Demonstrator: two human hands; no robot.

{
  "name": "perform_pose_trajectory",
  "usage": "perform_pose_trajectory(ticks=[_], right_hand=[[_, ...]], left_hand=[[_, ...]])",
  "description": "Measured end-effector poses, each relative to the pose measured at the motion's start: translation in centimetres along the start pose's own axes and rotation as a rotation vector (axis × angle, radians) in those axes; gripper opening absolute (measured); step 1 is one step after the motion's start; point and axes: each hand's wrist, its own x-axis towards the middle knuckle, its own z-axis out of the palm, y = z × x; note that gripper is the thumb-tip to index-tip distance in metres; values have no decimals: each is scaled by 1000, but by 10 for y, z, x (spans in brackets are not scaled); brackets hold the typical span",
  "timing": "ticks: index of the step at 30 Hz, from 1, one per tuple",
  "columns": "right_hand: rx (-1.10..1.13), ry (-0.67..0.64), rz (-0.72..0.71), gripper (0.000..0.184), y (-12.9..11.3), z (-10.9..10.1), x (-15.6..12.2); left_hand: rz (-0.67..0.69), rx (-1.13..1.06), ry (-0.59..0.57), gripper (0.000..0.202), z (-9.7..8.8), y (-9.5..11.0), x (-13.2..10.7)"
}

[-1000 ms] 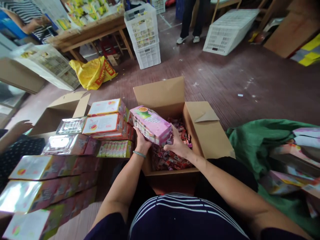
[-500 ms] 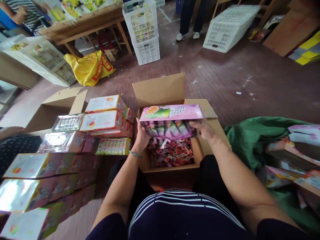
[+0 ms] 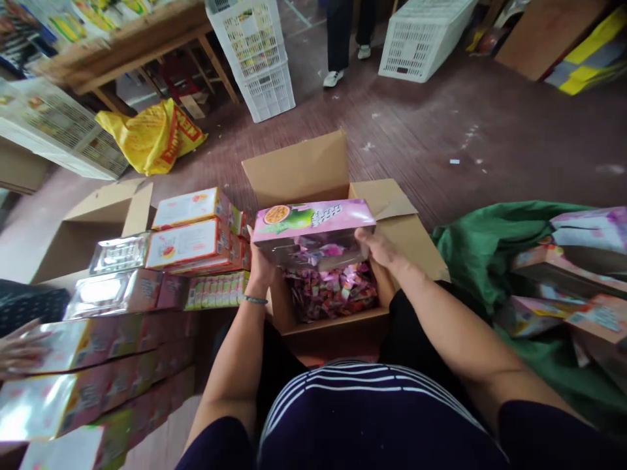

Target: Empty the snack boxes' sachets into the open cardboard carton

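Both my hands grip a pink candy box [image 3: 337,219] with a passion fruit picture, tilted over an open cardboard carton [image 3: 298,170] between my legs. My left hand [image 3: 260,264] holds its left end; my right hand [image 3: 379,247] holds the right end, fingers partly hidden behind it. Through the box's dark, see-through front a few wrapped sweets show, and the rest of it looks hollow. Beneath it, small pink and red wrapped sweets [image 3: 333,294] fill the lower part of the carton.
Stacked fruit-printed boxes [image 3: 183,241] stand at my left, with another person's hand [image 3: 22,349] on them. A green cloth [image 3: 482,248] with opened boxes lies right. Ahead are white crates [image 3: 267,88], a yellow bag [image 3: 151,140] and a standing person's legs [image 3: 337,39].
Most sweets have dropped out of the pink box into the carton, and the pile there has grown. Another person's hand has come onto the left stack. My view has shifted slightly.
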Motion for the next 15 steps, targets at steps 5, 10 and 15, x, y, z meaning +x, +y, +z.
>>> perform_pose_trajectory(ticks=[5, 10, 15], right_hand=[[-62, -21, -76, 66, -5, 6, -2], [-186, 93, -125, 65, -14, 12, -3], [-209, 521, -342, 71, -43, -24, -1]], left_hand=[[-32, 6, -29, 69, 4, 5, 1], [-49, 152, -31, 71, 1, 12, 3], [-137, 562, 109, 50, -1, 21, 10]])
